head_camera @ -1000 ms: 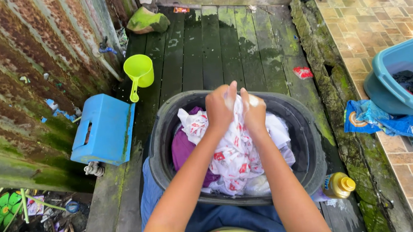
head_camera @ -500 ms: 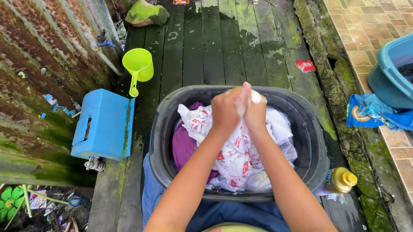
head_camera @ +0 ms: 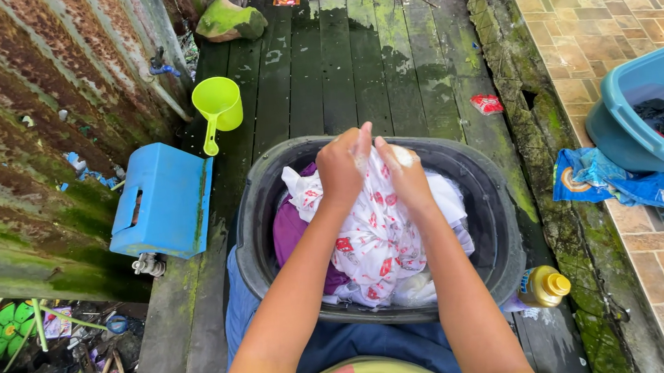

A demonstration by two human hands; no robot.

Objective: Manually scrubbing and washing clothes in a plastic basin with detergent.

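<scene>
A black wash tub (head_camera: 491,205) sits on wet wooden planks in front of me, filled with laundry. Both hands are raised over it, bunching a white cloth with red prints (head_camera: 379,234). My left hand (head_camera: 344,164) grips the cloth's upper part. My right hand (head_camera: 401,165), with soap foam on the knuckles, grips the same cloth right beside it. The two hands press close together. A purple garment (head_camera: 292,233) lies under the white cloth at the tub's left side.
A blue plastic stool (head_camera: 161,200) lies left of the tub, a lime green dipper (head_camera: 217,107) behind it. A yellow bottle (head_camera: 545,286) lies at the tub's right. A blue basin (head_camera: 646,118) with dark clothes stands on the tiles at right, a blue bag (head_camera: 612,184) beside it.
Both hands have stayed together on the white cloth, shifting slightly over the tub as they rub it. The camera view has tilted a little.
</scene>
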